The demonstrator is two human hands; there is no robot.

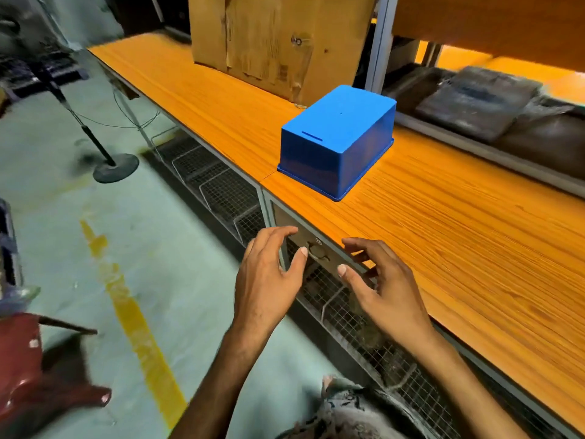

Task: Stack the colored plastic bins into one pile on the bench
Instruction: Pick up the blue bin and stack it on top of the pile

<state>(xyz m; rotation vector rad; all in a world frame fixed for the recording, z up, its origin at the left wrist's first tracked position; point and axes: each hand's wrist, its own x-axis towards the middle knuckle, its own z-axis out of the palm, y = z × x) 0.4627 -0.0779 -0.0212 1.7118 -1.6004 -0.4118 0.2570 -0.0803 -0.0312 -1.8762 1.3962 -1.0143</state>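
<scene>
One rectangular blue plastic bin (pixel 338 141) stands upside down on the orange wood-grain bench (pixel 443 232), its flat bottom facing up and its rim flat on the top. It sits close to the bench's front edge, just right of the seam where two bench tops meet, and no other bin shows.

Two bare hands are raised in front of the front edge, well short of the bin. The left hand (pixel 269 280) hovers off the bench, back to the camera, fingers spread and lightly bent, holding nothing. The right hand (pixel 380 289) is just beside it and posed the same way, empty too, with its fingertips reaching over the front edge; whether they touch the wood cannot be told.

Behind the bin, toward the back edge, stands one worn brown cardboard box (pixel 278 39). Wire mesh baskets (pixel 218 191) hang under the bench. On the grey floor to the left are a black round-based stand (pixel 115 171) and a painted yellow line (pixel 136 315).
</scene>
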